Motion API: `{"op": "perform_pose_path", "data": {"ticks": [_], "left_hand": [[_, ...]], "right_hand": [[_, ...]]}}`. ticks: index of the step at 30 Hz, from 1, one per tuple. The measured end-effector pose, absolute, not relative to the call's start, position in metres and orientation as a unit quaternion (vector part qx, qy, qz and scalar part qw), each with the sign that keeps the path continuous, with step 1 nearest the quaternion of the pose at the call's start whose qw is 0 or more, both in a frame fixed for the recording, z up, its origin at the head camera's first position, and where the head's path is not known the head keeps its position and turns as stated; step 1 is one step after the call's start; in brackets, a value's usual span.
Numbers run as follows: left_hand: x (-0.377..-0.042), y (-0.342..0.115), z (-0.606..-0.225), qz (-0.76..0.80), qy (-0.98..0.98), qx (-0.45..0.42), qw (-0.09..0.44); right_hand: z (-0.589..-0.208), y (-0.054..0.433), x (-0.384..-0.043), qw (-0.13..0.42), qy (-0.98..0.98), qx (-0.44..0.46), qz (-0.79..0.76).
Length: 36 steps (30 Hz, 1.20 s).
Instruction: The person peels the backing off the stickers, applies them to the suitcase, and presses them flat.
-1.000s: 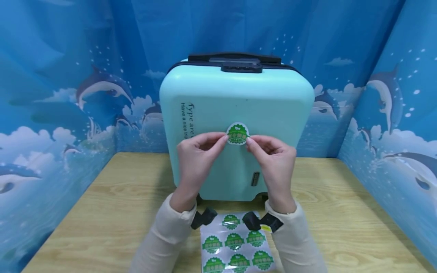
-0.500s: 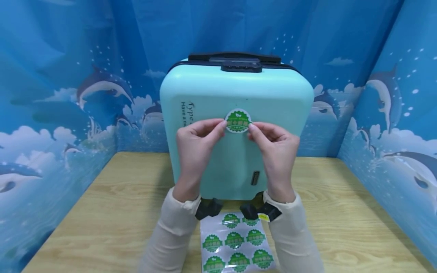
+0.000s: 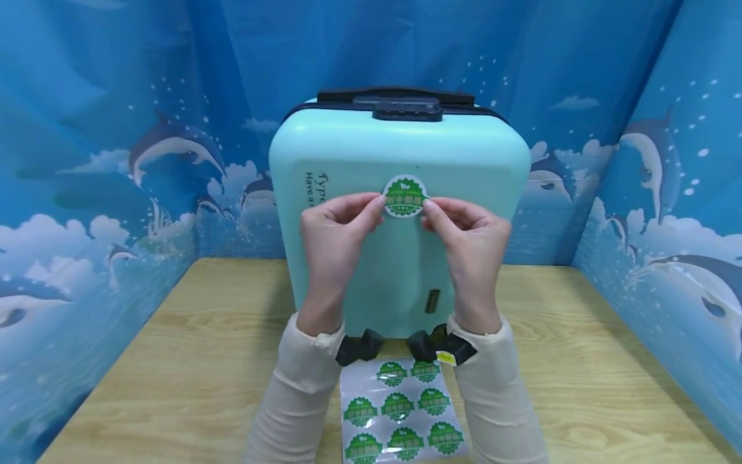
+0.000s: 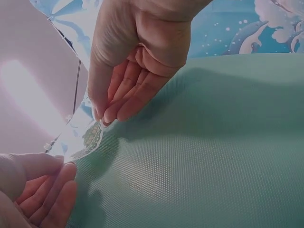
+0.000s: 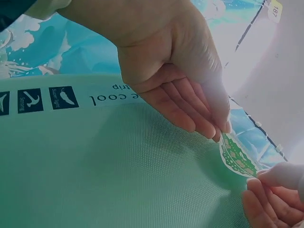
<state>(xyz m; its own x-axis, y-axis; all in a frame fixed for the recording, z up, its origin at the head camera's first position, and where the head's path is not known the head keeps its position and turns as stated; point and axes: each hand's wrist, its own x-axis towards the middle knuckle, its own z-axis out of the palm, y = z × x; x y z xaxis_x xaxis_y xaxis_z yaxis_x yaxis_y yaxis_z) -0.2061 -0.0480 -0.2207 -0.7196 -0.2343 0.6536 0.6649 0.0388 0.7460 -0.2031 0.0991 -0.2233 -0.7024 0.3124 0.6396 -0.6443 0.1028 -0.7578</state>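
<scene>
A round green-and-white sticker [image 3: 405, 196] is stretched between both hands in front of a mint-green suitcase [image 3: 382, 270]. My left hand [image 3: 339, 241] pinches its left edge between thumb and forefinger. At the opposite edge, the right hand [image 3: 469, 245] pinches it the same way. In the left wrist view the sticker [image 4: 85, 140] stands close over the suitcase's textured face [image 4: 199, 156], slightly bowed. The right wrist view shows the printed side of the sticker [image 5: 237, 156], with fingertips at both ends.
A sheet of several matching stickers [image 3: 400, 422] lies on the wooden table [image 3: 191, 361] in front of the suitcase, between the forearms. Blue dolphin-print curtains [image 3: 243, 64] enclose the back and sides. The suitcase's black handle [image 3: 408, 113] is on top.
Both hands have risen along the suitcase front, carrying the sticker upward between them. The suitcase and the sticker sheet have stayed in place.
</scene>
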Motion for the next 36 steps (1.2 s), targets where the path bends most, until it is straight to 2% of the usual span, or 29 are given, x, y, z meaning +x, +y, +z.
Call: {"op": "perform_pose_path", "data": {"ticks": [19,26,36], "left_hand": [[-0.208,-0.05,-0.221,-0.668,-0.643,-0.152,0.342],[-0.207,-0.058,-0.222,-0.659,-0.642,-0.146,0.363],[-0.209,-0.054,-0.22,-0.645,-0.642,-0.174,0.376]], "right_hand": [[-0.225,0.093,-0.209,0.387,-0.643,0.138,0.646],[-0.226,0.092,-0.211,0.398,-0.648,0.142,0.634],[-0.227,0.091,-0.213,0.427,-0.653,0.145,0.609]]}}
